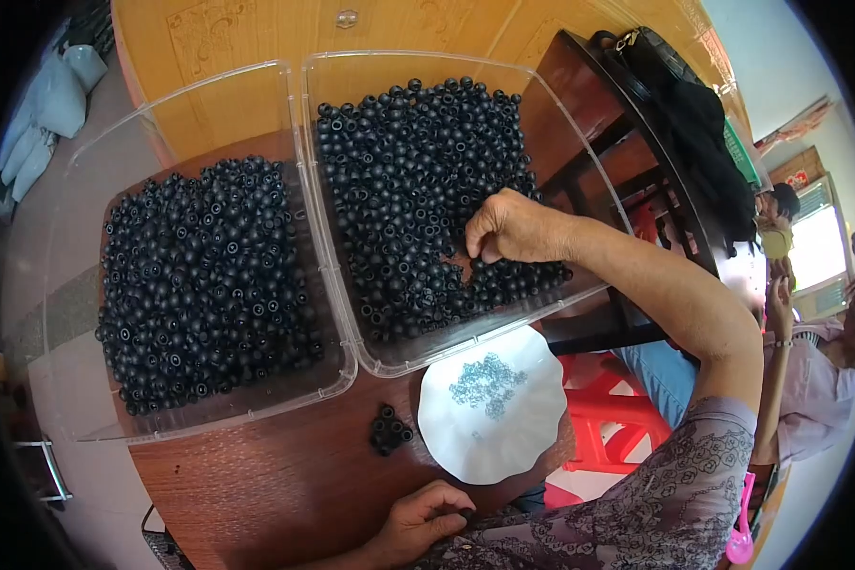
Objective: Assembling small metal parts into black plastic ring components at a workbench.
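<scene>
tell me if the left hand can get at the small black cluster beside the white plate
Probably yes: the left hand is close to the small black cluster, with nothing visible between them. It does seem to pinch a dark piece, which might hamper grabbing more.

- Yellow-brown wooden panel (228, 28): beyond the far edge of the tabletop (256, 494).
- Pale sacks (62, 90): on the floor (81, 399), beyond the far left corner.
- Dark wooden furniture (579, 66): off the right edge, bearing a black bag (703, 142).
- Red plastic stool (613, 407): near the near right corner.
- Bright window (820, 247): well apart, past the right edge.
</scene>
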The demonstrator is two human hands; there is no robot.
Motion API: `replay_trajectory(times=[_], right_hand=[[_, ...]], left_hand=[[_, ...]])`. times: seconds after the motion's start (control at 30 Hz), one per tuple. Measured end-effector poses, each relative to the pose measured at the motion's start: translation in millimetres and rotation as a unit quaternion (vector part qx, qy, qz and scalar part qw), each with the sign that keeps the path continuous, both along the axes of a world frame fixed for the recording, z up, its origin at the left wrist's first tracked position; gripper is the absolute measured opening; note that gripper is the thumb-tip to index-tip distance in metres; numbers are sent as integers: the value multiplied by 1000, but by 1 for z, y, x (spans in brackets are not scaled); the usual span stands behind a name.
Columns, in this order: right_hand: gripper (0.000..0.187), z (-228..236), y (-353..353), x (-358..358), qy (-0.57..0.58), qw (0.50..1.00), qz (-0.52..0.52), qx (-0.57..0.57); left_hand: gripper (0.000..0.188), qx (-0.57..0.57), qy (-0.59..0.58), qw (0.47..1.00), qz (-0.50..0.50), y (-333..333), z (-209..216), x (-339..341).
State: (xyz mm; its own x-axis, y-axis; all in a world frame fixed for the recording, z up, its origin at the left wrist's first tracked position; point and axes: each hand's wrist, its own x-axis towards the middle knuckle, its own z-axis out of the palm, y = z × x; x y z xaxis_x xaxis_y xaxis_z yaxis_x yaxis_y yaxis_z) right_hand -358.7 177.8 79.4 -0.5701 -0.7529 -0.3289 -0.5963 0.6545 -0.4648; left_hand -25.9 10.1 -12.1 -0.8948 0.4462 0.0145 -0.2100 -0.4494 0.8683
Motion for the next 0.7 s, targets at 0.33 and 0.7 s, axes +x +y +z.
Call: replay_trajectory(times=[0.33,0.7], right_hand=[[13,61,17,25,74,964,-126,-220],[21,-25,45,203,188,946,-50,-261]], left_hand=[[16,1,-111,990,-87,-8,10,-8],[13,1,-99,992,-72,-6,12,-7]])
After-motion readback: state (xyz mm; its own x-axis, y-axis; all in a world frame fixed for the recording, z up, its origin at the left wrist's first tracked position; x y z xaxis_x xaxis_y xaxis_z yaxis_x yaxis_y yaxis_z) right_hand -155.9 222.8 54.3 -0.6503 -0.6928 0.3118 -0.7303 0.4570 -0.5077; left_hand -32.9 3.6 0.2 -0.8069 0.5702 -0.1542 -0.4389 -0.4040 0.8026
